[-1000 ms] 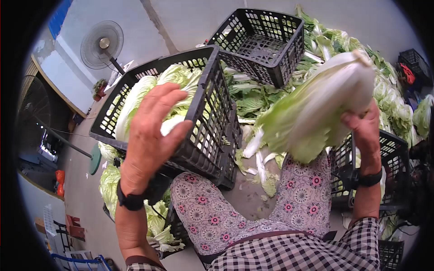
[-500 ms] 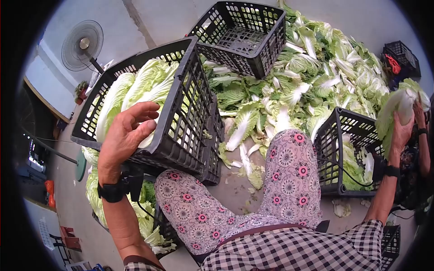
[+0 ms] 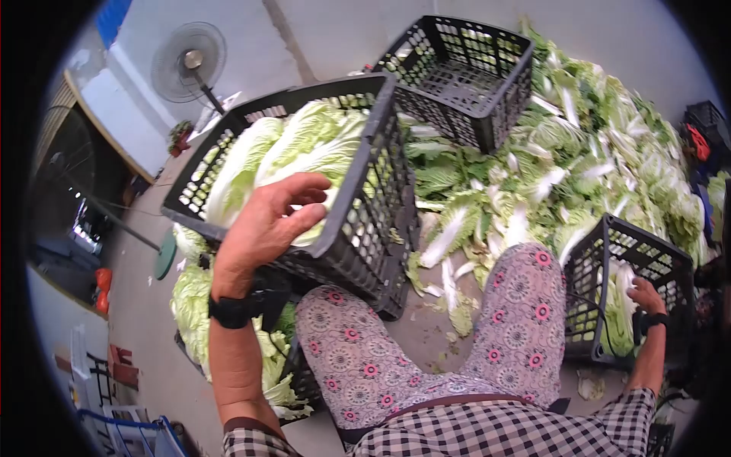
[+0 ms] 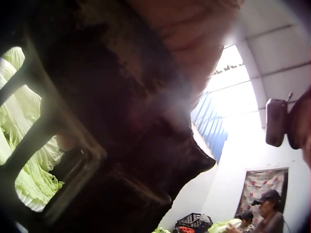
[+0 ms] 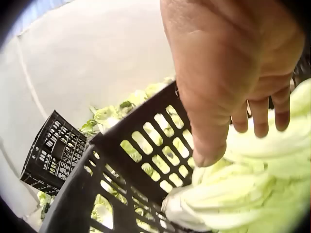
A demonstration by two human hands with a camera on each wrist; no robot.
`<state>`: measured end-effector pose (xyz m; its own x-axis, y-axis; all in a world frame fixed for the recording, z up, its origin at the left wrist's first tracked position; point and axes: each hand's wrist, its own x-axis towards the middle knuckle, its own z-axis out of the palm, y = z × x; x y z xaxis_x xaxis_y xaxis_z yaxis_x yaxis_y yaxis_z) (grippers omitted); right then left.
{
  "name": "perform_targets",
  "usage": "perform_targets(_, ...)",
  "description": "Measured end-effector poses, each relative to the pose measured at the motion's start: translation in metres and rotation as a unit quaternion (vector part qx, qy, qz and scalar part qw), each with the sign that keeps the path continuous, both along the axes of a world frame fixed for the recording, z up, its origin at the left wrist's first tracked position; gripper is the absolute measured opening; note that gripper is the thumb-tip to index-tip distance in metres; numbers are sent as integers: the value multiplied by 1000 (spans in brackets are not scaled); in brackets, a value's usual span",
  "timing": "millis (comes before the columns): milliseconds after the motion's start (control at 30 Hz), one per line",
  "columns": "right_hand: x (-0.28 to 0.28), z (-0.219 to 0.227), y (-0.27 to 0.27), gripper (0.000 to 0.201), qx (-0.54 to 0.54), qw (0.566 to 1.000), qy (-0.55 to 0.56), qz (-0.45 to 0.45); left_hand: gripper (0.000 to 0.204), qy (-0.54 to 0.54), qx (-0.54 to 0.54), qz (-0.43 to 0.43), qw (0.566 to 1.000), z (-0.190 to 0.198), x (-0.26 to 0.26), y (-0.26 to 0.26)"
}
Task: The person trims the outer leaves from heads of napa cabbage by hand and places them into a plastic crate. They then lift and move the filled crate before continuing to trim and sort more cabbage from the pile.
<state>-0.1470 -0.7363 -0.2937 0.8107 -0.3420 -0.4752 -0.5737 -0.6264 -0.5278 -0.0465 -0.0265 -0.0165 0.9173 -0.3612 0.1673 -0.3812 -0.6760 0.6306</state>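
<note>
Head view: left crate (image 3: 359, 169) holds cabbages (image 3: 304, 145).

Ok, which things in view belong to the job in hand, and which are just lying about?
Likely in the job:
left crate with cabbages, left hand at its rim
right crate, right hand at the cabbage inside
possibly the leafy heap

Likely just lying about:
standing fan
potted plant
leaf scraps on the floor
</note>
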Motion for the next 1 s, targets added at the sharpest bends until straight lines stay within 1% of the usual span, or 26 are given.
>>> perform_targets(33,2,24,22,65,20,997,-26,-63,31,-3,11,2,1000,2,-1,-1)
perform_targets(67,6,31,16,62,20,996,-67,-60,31,-11,26,6,1000,4,-2,-3)
perform_targets(100,22,-18,-46,60,8,989,-145,-6,31,-10,20,6,1000,3,-2,-2)
perform_targets(133,28,-12,-53,58,37,973,-226,14,31,-23,31,8,999,4,-3,-4)
perform_targets(167,33,10,-34,57,18,960,-280,19,31,-35,41,8,999,6,-5,-5)
perform_targets(200,36,42,-6,58,34,952,-303,29,31,-22,48,16,998,10,-7,-7)
perform_targets(233,44,61,14,61,32,937,-345,40,31,-8,53,23,998,13,-8,-9)
perform_targets(267,51,89,51,60,23,919,-390,47,31,-14,42,19,999,10,-7,-7)
perform_targets(367,64,167,159,53,-20,902,-407,142,30,-21,33,24,999,8,-6,-5)
perform_targets(400,64,186,196,50,4,893,-421,159,30,-23,34,26,999,10,-7,-6)
perform_targets(433,63,198,230,48,29,883,-434,175,29,-26,12,24,999,10,-8,-3)
perform_targets(467,64,200,257,49,80,871,-450,180,29,-28,-11,23,999,9,-6,1)
perform_targets(500,66,202,281,47,69,849,-467,238,29,-30,-34,21,999,7,-4,4)
perform_targets(533,67,208,306,45,50,837,-460,291,28,-31,-70,24,997,6,-1,11)
perform_targets(567,68,210,326,45,25,805,-472,358,25,-40,-107,37,993,9,-1,15)
perform_targets(600,71,207,342,45,38,771,-484,413,25,-52,-110,62,991,11,1,24)
perform_targets(633,74,203,357,44,61,772,-454,440,25,-64,-112,87,988,14,3,36)
perform_targets(667,80,195,364,44,63,770,-433,465,25,-68,-90,117,987,21,3,49)
perform_targets(700,85,187,371,44,67,765,-410,491,28,-78,-92,121,985,19,10,70)
perform_targets(767,91,171,375,45,101,788,-351,495,33,-61,14,176,982,29,13,104)
perform_targets(800,95,165,374,47,117,798,-322,497,35,-34,12,193,980,28,18,127)
perform_targets(833,100,162,372,48,111,794,-308,513,37,-7,11,209,978,26,21,142)
perform_targets(867,104,158,369,49,104,790,-294,527,41,7,-50,220,974,23,25,153)
perform_targets(900,106,155,368,51,98,787,-280,541,42,29,-65,212,975,28,25,151)
perform_targets(967,107,154,369,53,123,790,-283,530,45,76,-95,199,972,40,24,144)
perform_targets(1000,109,152,369,53,126,788,-281,533,49,94,-64,196,974,43,29,143)
